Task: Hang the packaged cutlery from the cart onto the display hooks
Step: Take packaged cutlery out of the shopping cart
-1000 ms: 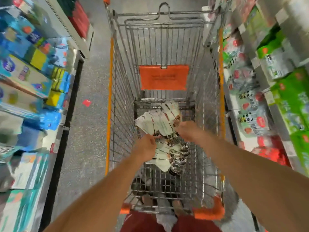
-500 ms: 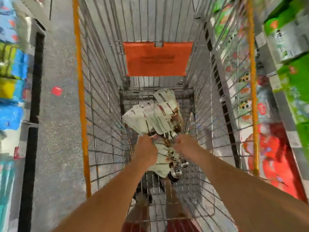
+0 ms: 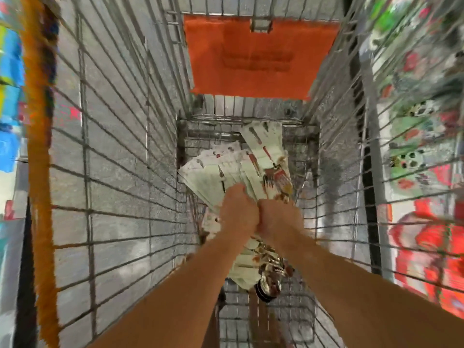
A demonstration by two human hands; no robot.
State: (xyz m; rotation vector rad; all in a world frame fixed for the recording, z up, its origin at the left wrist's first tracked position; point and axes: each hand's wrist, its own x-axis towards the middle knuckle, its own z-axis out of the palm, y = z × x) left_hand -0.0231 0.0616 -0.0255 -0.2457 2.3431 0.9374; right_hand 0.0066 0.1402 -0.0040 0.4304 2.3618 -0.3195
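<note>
While both arms reach deep into the wire cart point(image 3: 120, 172), the left hand point(image 3: 237, 213) and the right hand point(image 3: 277, 221) sit knuckle to knuckle near the basket floor, each curled tight around the same bundle of packaged cutlery point(image 3: 236, 172). Pale backing cards fan out beyond the fists toward the far end of the cart; below the wrists more cards and shiny metal utensil ends point(image 3: 270, 282) trail back toward the person. Whether the bundle touches the basket floor or is just above it, I cannot tell. Nothing else seems to lie in the basket.

An orange panel point(image 3: 256, 56) hangs against the far wire wall, above the cards. Close wire walls rise steeply on both sides, so the bundle lies in a narrow well with only slim gaps to either side; the open room is straight up through the top of the cart. An orange rim strip point(image 3: 37, 146) runs along the left edge. Beyond the wires, blurred shelves of blue and yellow packs point(image 3: 10, 96) stand at left, and green and red packs point(image 3: 426, 172) at right, both close alongside the cart.
</note>
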